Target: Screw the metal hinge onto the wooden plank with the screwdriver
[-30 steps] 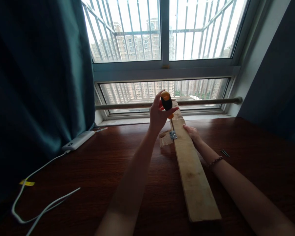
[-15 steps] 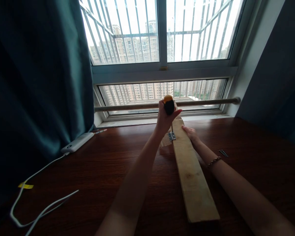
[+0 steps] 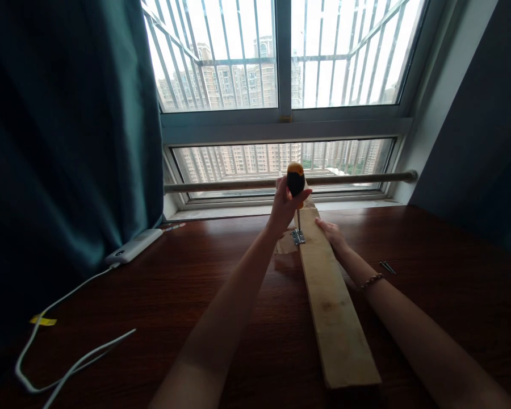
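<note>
My left hand (image 3: 283, 203) is closed around the black and orange handle of a screwdriver (image 3: 296, 180). The screwdriver stands nearly upright, its shaft running down to a small metal hinge (image 3: 298, 237). That hinge lies at the left edge of a long wooden board (image 3: 334, 301), partly over a brown piece (image 3: 285, 244) beside it. My right hand (image 3: 330, 230) grips the board's right edge, thumb on top, the other fingers mostly hidden at the side. Whether the screwdriver tip sits in a screw is too small to tell.
On the dark wooden tabletop (image 3: 187, 295), a few screws (image 3: 387, 267) lie right of my right forearm. A white power strip (image 3: 135, 247) with a white cable (image 3: 74, 289) is at the left, near the blue curtain (image 3: 80, 125). A metal rail (image 3: 221, 186) crosses before the window.
My left hand has turned slightly on the screwdriver, and the handle has shifted a little to the right. The board and my right hand stay in place.
</note>
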Action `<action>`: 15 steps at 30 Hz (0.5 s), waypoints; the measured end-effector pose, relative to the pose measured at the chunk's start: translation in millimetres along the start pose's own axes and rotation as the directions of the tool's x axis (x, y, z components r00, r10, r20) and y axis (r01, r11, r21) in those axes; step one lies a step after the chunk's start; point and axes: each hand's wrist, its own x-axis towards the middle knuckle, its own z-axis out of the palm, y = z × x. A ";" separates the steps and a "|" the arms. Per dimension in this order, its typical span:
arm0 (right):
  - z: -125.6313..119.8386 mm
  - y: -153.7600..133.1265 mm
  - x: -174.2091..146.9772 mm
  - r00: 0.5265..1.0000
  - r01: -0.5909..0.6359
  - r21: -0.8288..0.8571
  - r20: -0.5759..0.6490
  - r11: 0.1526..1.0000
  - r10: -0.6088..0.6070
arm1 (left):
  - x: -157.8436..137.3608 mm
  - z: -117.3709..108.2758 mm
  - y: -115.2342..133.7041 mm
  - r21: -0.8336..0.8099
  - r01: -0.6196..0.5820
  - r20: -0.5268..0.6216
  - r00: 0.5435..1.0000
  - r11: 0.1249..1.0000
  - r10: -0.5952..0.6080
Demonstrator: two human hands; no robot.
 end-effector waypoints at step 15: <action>1.8 -2.3 -4.9 0.996 -0.078 0.164 0.053 0.983 0.071 | -17.6 12.6 1.5 -0.035 0.006 0.125 0.992 0.999 -0.002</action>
